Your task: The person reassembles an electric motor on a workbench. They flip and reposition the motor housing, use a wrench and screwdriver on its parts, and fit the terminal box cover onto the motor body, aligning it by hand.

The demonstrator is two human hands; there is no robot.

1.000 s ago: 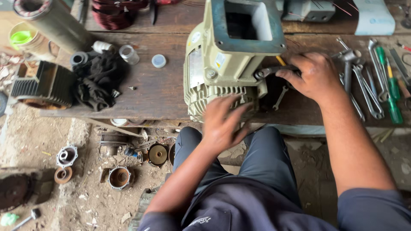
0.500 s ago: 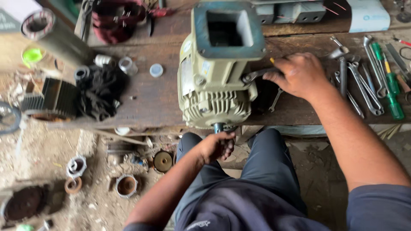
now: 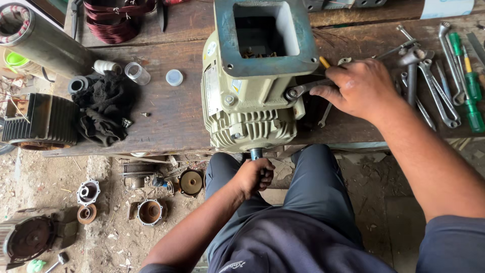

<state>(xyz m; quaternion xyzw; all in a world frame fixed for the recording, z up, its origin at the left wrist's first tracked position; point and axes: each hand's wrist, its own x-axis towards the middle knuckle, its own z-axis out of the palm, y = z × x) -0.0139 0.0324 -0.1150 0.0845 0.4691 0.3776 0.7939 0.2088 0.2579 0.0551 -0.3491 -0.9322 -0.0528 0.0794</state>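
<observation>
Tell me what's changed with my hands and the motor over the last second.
The left hand slid off the ribbed end of the pale green electric motor and down to the shaft stub below the bench edge, where its grip is now closed. The right hand stayed beside the motor, holding a steel spanner on a bolt. The motor and the loose spanners on the wooden bench have not moved.

We see a worn wooden tabletop (image 3: 166, 119) carrying a pale green motor (image 3: 252, 101), black rag (image 3: 103, 108), and spanners (image 3: 434, 86).
</observation>
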